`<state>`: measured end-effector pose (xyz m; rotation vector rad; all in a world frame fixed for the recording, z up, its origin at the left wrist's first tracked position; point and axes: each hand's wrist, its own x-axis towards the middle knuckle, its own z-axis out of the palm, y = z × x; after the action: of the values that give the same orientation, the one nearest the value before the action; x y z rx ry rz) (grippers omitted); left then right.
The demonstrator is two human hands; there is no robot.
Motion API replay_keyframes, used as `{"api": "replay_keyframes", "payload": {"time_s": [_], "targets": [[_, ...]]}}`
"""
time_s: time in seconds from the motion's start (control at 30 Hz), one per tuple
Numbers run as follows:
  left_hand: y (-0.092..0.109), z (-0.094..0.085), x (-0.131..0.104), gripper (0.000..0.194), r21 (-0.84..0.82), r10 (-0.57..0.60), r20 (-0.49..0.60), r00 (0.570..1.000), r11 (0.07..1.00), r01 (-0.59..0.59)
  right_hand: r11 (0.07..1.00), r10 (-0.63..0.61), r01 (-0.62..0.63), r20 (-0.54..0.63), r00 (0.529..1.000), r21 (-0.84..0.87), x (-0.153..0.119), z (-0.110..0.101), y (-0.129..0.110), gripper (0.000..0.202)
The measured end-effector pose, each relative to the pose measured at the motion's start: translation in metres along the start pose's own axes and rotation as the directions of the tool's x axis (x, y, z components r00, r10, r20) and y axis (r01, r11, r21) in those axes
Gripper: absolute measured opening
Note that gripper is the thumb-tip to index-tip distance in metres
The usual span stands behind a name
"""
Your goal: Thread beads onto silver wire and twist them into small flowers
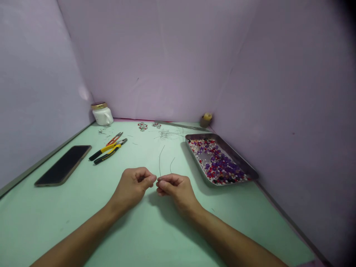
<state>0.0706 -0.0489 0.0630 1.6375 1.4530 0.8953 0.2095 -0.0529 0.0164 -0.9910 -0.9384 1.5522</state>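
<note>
Near the centre of the view, my right hand [176,188] pinches a thin dark wire [160,161] that rises above its fingertips, and a second, shorter wire end [171,165] sticks up behind the fingers. Just left of it, my left hand [135,185] has thumb and forefinger pressed together; whatever lies between them is too small to make out. The fingertips of both hands almost meet above the pale green tabletop [130,237].
A metal tray [194,165] of red, purple and white beads stands at the right. To the left lie yellow-black pliers [108,150], a red-handled cutter [114,138] and a phone [64,165]. Behind are a white jar [102,116], beaded pieces [142,127], loose wires [165,134] and a small yellow-topped object [206,120].
</note>
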Motion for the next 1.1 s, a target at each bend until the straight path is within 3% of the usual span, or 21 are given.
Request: {"api": "replay_keyframes", "payload": {"time_s": [0.3,0.33,0.4,0.43,0.47,0.5,0.53,0.57,0.6,0.63,0.7,0.77,0.87,1.1], "targets": [[-0.009,-0.004,0.009,0.024,-0.089,-0.116,0.159,0.98,0.987,0.132,0.99,0.015,-0.013,-0.009,1.0,0.137,0.0,-0.002,0.001,0.02],[-0.01,-0.007,0.011,0.022,-0.074,-0.127,0.117,0.985,0.988,0.136,0.991,0.016,-0.012,-0.029,0.999,0.13,0.001,-0.002,0.0,0.021],[-0.007,-0.013,0.01,0.015,0.036,-0.078,-0.137,0.988,0.996,0.084,0.995,0.018,-0.01,-0.082,0.996,0.1,0.003,-0.002,-0.002,0.021],[-0.004,-0.015,0.008,0.016,0.122,-0.002,-0.301,0.954,0.992,0.041,0.997,0.02,-0.011,-0.107,0.994,0.082,0.004,-0.002,-0.002,0.021],[0.0,-0.015,0.004,0.021,0.209,0.096,-0.444,0.891,0.978,-0.001,0.998,0.022,-0.014,-0.123,0.992,0.065,0.005,-0.002,-0.003,0.021],[0.005,-0.014,-0.001,0.026,0.274,0.189,-0.529,0.827,0.961,-0.045,0.999,0.023,-0.016,-0.129,0.991,0.052,0.006,-0.001,-0.003,0.021],[0.008,-0.012,-0.007,0.026,0.289,0.23,-0.543,0.807,0.954,-0.077,0.999,0.022,-0.018,-0.124,0.992,0.041,0.006,-0.001,-0.002,0.02],[0.011,-0.009,-0.012,0.024,0.263,0.229,-0.52,0.823,0.959,-0.101,0.999,0.022,-0.019,-0.109,0.994,0.031,0.006,0.0,-0.002,0.02],[0.013,-0.004,-0.016,0.023,0.203,0.188,-0.448,0.874,0.974,-0.105,1.0,0.022,-0.02,-0.089,0.996,0.021,0.006,0.0,-0.001,0.02],[0.013,0.0,-0.019,0.023,0.111,0.112,-0.35,0.93,0.991,-0.078,1.0,0.024,-0.023,-0.065,0.998,0.013,0.005,0.001,0.0,0.02],[0.009,0.008,-0.017,0.024,-0.059,-0.033,-0.169,0.985,0.998,0.023,0.999,0.036,-0.036,-0.012,0.999,0.004,0.003,0.001,0.001,0.02],[0.003,0.011,-0.01,0.023,-0.137,-0.126,-0.067,0.99,0.984,0.116,0.998,0.058,-0.058,0.046,0.997,0.002,0.002,0.001,0.001,0.02],[-0.001,0.009,0.0,0.012,-0.1,-0.153,-0.018,0.988,0.983,0.151,0.996,0.09,-0.093,0.103,0.991,0.019,0.001,0.0,0.002,0.022],[0.001,0.003,0.001,0.009,-0.07,-0.092,-0.064,0.994,0.994,0.088,0.97,0.065,-0.131,0.3,0.952,0.204,0.002,-0.005,0.001,0.029]]}}
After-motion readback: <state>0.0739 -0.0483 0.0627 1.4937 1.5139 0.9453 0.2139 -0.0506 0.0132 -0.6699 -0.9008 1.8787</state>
